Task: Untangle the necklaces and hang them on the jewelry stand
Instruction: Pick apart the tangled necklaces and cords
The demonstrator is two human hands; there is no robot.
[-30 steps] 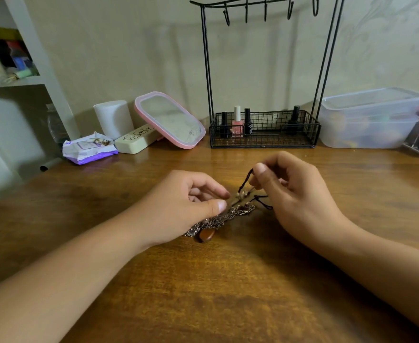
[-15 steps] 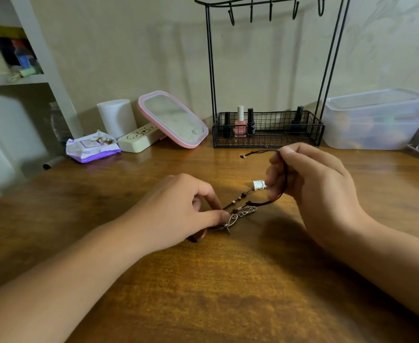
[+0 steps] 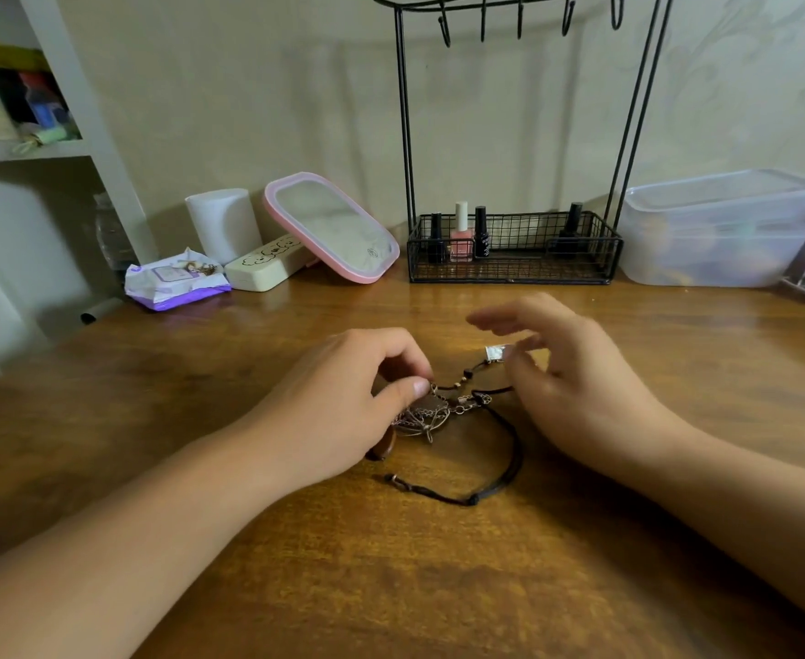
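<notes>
A wooden table [image 3: 438, 587], brown with a worn sheen, runs back to a pale wall. At its middle lies the tangle of necklaces [image 3: 443, 411]: a metal chain bunched with a black cord [image 3: 500, 482] that loops toward the near edge. The left hand [image 3: 343, 401] pinches the chain between thumb and forefinger. The right hand [image 3: 576, 387] is blurred just beside the cord, fingers spread and loose; whether they touch it cannot be told. The black wire jewelry stand [image 3: 514, 249] sits against the wall, its hooks bare, nail polish bottles [image 3: 461, 233] in its basket. Left of it lean a pink-rimmed mirror [image 3: 334, 228], a white cylinder [image 3: 222, 223], a cream case [image 3: 267, 264] and a wipes packet [image 3: 175, 285]. A clear lidded tub [image 3: 719, 225] stands right; a white shelf unit [image 3: 82, 111] rises at far left.
</notes>
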